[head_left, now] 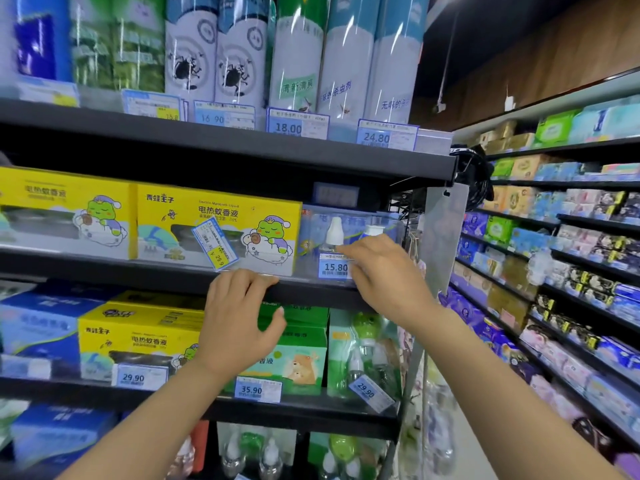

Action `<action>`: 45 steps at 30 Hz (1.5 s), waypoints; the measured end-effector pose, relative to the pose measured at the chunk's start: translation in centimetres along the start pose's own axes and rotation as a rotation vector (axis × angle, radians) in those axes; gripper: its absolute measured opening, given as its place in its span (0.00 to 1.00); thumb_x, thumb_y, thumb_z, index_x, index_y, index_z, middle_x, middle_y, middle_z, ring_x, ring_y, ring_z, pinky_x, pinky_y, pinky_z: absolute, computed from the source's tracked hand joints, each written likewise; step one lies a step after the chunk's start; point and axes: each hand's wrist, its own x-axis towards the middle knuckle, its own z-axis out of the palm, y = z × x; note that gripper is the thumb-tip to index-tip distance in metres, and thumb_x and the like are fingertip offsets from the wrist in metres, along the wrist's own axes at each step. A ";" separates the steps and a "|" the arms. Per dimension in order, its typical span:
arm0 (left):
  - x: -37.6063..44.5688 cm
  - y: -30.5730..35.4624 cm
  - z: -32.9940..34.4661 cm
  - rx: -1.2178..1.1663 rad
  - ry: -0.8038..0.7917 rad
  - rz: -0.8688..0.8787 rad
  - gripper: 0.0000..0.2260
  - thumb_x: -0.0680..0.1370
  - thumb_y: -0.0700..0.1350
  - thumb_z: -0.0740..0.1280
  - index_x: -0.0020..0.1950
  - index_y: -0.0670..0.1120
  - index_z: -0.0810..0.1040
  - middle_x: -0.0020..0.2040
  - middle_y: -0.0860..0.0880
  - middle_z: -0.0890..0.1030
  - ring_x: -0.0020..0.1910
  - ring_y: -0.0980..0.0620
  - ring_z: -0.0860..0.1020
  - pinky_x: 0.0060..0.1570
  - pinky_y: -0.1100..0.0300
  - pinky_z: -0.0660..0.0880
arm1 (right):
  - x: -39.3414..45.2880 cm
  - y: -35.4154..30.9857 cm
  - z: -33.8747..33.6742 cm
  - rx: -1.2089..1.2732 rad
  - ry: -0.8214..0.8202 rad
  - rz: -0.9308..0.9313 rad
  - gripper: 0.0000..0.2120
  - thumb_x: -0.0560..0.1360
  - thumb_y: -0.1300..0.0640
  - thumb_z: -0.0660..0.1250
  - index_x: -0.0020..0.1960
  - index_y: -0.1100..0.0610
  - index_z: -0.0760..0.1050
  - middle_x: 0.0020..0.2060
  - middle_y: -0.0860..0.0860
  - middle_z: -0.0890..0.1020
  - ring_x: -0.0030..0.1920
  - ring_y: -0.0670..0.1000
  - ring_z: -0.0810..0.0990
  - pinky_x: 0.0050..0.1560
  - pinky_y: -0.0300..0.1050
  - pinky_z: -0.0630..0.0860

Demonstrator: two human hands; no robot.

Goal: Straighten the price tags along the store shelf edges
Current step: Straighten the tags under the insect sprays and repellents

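Head view: our right hand (384,275) pinches the 15.80 tag (333,267) on the middle shelf edge (138,271), squaring it. Left hand (239,323) rests there, fingers together. Next, we judge: tilted 29.9 tag (215,242).

Both my arms are up and extended forward, bare forearms coming in from the bottom edge. Left hand (239,320) — back facing me, fingers curled over at the knuckles, thumb splayed out to the right, nothing visibly held. Right hand (384,275) sits higher and just beside it — wrist bent left, fingers drawn together at the tips in a pinch, thumb hidden behind them.
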 end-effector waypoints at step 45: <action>-0.9 -18.5 -7.6 0.080 0.049 0.040 0.17 0.74 0.52 0.60 0.53 0.42 0.80 0.46 0.47 0.76 0.47 0.49 0.72 0.46 0.56 0.68 | 7.4 -12.0 6.3 0.091 0.056 0.074 0.15 0.74 0.59 0.67 0.60 0.56 0.76 0.49 0.52 0.80 0.52 0.56 0.73 0.47 0.49 0.70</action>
